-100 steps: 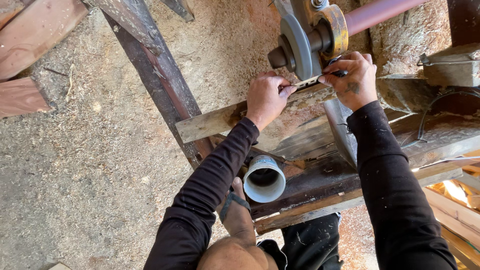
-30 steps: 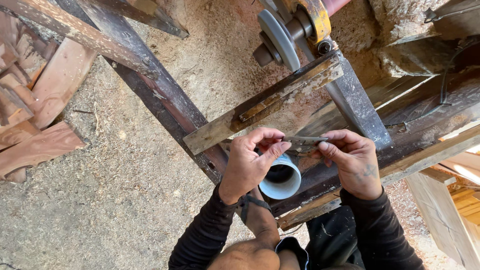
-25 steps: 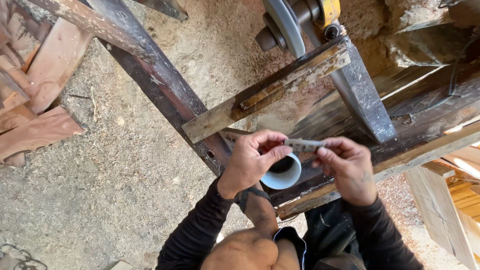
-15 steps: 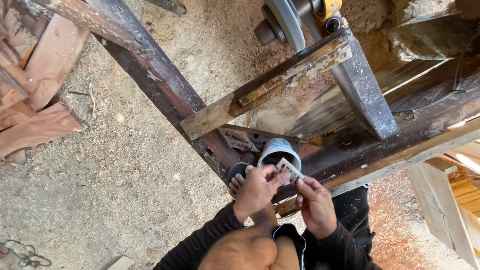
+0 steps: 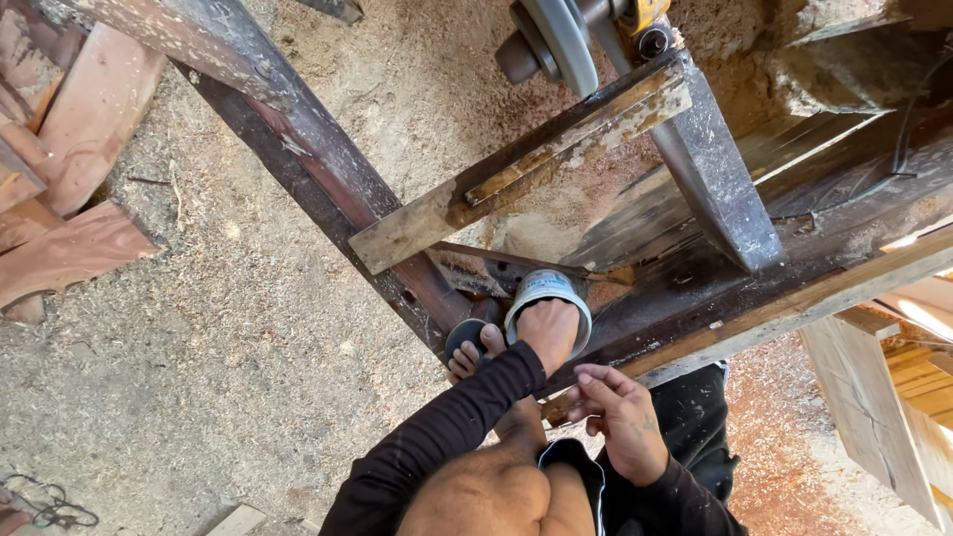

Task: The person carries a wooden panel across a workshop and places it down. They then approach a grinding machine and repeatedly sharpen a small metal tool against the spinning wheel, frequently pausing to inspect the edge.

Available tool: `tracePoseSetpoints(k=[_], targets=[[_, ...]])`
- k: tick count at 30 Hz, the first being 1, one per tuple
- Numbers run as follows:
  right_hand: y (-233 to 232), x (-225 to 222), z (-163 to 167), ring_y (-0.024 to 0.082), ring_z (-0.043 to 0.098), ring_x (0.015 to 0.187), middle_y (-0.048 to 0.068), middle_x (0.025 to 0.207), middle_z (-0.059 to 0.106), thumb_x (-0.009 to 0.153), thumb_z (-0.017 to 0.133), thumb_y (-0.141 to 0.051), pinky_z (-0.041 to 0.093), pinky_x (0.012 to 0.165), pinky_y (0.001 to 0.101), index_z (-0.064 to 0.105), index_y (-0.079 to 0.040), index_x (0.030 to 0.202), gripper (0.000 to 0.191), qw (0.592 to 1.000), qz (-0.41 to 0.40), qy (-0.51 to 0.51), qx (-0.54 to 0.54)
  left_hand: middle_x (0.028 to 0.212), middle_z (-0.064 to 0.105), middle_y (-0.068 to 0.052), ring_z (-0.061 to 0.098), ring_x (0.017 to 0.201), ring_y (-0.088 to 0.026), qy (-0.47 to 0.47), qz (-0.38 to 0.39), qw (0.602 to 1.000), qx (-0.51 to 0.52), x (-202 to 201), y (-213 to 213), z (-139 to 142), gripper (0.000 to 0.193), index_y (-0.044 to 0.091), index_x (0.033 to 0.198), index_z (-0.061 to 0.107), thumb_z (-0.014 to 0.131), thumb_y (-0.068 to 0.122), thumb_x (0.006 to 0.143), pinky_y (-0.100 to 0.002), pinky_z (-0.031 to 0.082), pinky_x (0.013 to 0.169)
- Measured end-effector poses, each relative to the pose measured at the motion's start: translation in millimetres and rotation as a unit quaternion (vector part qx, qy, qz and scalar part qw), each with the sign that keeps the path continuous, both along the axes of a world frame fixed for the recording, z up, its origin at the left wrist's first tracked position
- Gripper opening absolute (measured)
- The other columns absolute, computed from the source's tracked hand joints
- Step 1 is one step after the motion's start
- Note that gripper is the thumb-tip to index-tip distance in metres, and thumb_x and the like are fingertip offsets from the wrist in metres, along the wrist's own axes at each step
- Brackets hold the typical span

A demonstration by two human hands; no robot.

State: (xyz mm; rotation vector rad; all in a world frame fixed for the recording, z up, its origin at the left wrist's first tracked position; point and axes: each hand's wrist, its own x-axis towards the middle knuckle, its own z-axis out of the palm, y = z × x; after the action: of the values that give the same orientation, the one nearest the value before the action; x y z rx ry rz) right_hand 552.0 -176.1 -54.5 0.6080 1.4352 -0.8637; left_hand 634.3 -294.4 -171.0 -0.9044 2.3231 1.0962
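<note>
Currently your left hand [image 5: 546,333] plunged into white pipe section [image 5: 548,288] beside dark frame beam [image 5: 328,189]; fingers hidden, grip state undeterminable. Right hand [image 5: 625,422] loose, fingers apart, empty. Risk: pipe rim scrapes wrist; sawdust floor [image 5: 199,347] slippery.

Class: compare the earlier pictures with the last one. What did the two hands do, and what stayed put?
Both hands came down from the saw shaft, carrying a small metal strip. The left hand now reaches into the white pipe; the right hand hangs beside it, and the strip no longer shows. The pipe, wooden frame and sawdust floor stayed.
</note>
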Motion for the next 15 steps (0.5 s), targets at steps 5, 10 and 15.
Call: tracePoseSetpoints(k=[5,10,15], targets=[[10.6,-7.0,-7.6,0.014,0.065,0.058,0.008,0.079,0.071,0.095,0.066,-0.016,0.038,0.046,0.0237,0.068,0.0,0.114,0.025,1.0,-0.023,0.008,0.002,0.082,0.073,-0.018,0.075,0.076,-0.032,-0.001,-0.005,1.0,-0.025,1.4,9.1,-19.6,0.011,0.005,0.083,0.076,0.065,0.009,0.083,-0.045,0.059,0.062],[17.4,-9.7,-20.2,0.012,0.062,0.056,0.007,0.078,0.067,0.095,0.069,-0.015,0.035,0.044,0.0224,0.069,0.001,0.112,0.023,0.999,-0.046,-0.017,-0.02,0.081,0.073,-0.017,0.073,0.074,-0.032,0.028,0.003,0.999,-0.042,-0.1,2.2,-16.1,0.011,0.004,0.083,0.075,0.066,0.01,0.082,-0.045,0.058,0.064],[7.6,-12.4,-12.2,0.011,0.063,0.06,0.006,0.09,0.07,0.093,0.068,-0.013,0.034,0.044,0.0216,0.069,-0.001,0.114,0.025,0.999,-0.03,0.005,0.017,0.074,0.071,-0.02,0.071,0.07,-0.035,0.04,0.068,0.995,0.06,10.0,-28.9,39.4,0.014,0.002,0.072,0.074,0.07,0.013,0.08,-0.046,0.056,0.063]])
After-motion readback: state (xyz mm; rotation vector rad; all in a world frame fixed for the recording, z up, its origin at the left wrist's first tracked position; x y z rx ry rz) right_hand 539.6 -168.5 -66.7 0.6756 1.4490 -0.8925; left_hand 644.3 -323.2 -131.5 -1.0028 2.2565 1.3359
